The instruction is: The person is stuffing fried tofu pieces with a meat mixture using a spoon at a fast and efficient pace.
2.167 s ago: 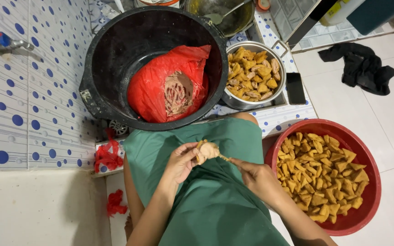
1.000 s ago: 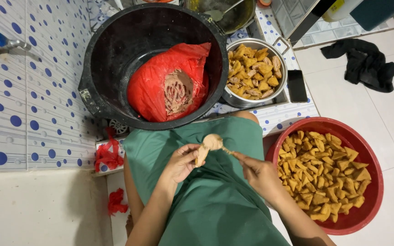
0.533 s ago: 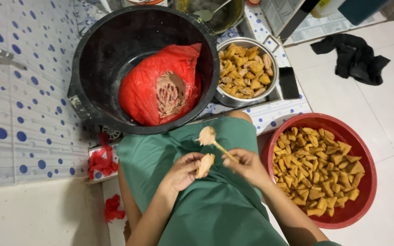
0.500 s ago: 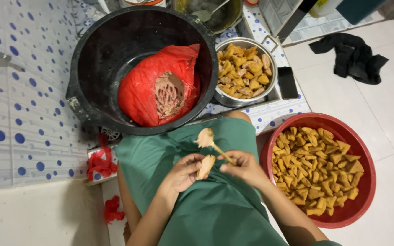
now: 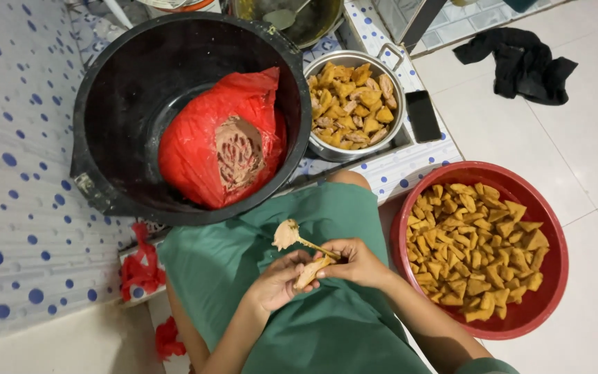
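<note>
Golden-brown, the tofu puff [image 5: 311,271] lies pinched in the fingers of the left hand [image 5: 278,280], low over the green cloth [image 5: 313,325] covering the person's lap. The right hand [image 5: 358,263] meets it from the side, its fingers closed narrow around the handle of a small spoon [image 5: 295,237] and also touching the puff. The spoon's bowl, coated with pale paste, points up and away from the hands toward the black tub [image 5: 188,111].

Taking that tub as the landmark: inside it sits a red plastic bag [image 5: 202,149], opened at the top, with brownish paste [image 5: 238,149] showing in the gap. Just to the right of the tub, touching its rim, stands a metal pot [image 5: 354,104] full of fried tofu pieces. A dark phone [image 5: 423,116] lies right of the pot. Farther right and nearer the person, beside the knee, a red basin [image 5: 479,249] holds a heap of similar golden pieces. A black cloth [image 5: 517,64] lies crumpled on the white floor, well apart from the tub. Blue-dotted sheeting [image 5: 15,173] spreads left of the tub.
</note>
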